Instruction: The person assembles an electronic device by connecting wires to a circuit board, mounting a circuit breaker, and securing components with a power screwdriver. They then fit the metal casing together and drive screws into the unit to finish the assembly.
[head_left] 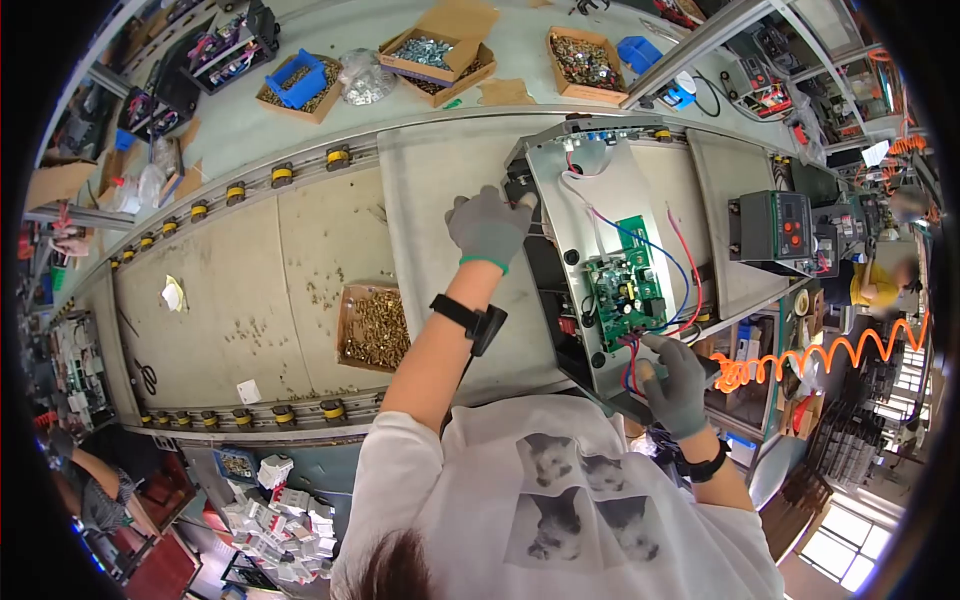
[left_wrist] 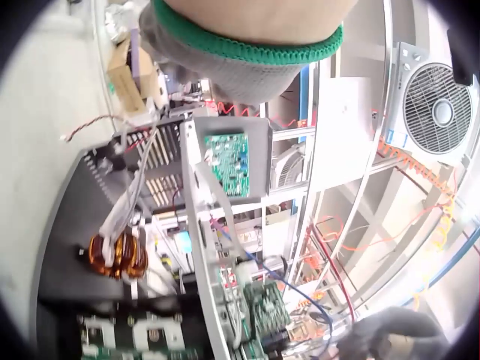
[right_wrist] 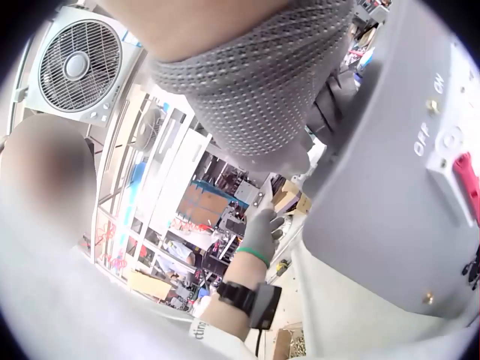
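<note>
In the head view, an electronic unit with an open metal case point(head_left: 615, 185) lies on the bench in front of me. A green circuit board point(head_left: 640, 285) sits on its panel, with a red wire point(head_left: 698, 280) and a blue wire point(head_left: 672, 250) looping beside it. My gloved left hand point(head_left: 490, 228) is at the case's left side, fingers spread, thumb at its dark edge. Inside, a copper-wound coil point(left_wrist: 116, 256) shows in the left wrist view. My gloved right hand point(head_left: 680, 390) is at the near end, fingertips bent close to the wires; I cannot tell whether it grips them. The right wrist view shows a grey panel point(right_wrist: 375, 217) marked ON and OFF.
A box of small brass parts point(head_left: 372, 328) stands left of the unit. Roller rails point(head_left: 283, 175) run along the bench. An orange coiled hose point(head_left: 810, 360) stretches right of my right hand. A finished-looking grey unit point(head_left: 775, 225) stands further right. Scissors point(head_left: 146, 376) lie far left.
</note>
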